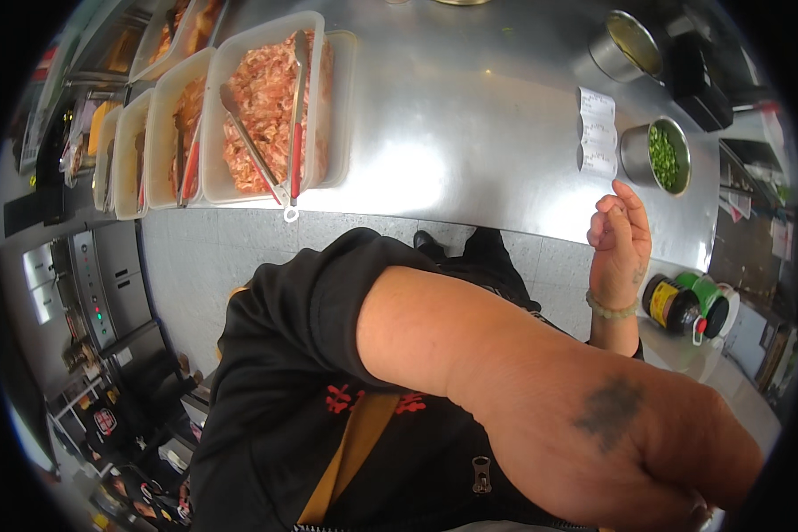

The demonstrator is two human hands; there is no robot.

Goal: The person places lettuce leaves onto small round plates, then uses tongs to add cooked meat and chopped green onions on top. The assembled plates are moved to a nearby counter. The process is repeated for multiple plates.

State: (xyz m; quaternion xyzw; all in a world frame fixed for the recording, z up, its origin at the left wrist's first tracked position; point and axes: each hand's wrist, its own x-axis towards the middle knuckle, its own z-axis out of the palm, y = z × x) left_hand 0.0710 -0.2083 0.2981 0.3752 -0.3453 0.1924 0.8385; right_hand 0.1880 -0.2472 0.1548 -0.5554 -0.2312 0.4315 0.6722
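One right hand (621, 233), loosely curled, just beside white paper slips (598, 133); left hand (652, 434), cannot tell its grip

Tongs (298, 124) on meat (264, 80), chopped greens (663, 158), right hand (621, 238) near paper (598, 133)

White slips (598, 133) with dark print, bright green herbs (662, 158), pinkish-red meat (261, 99)

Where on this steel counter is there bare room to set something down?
The steel counter is largely bare mid-way, between the large meat tub and the paper slips. Crowded: the left end, lined with more tubs; the right, where slips, greens pot, another pot and right hand sit close.
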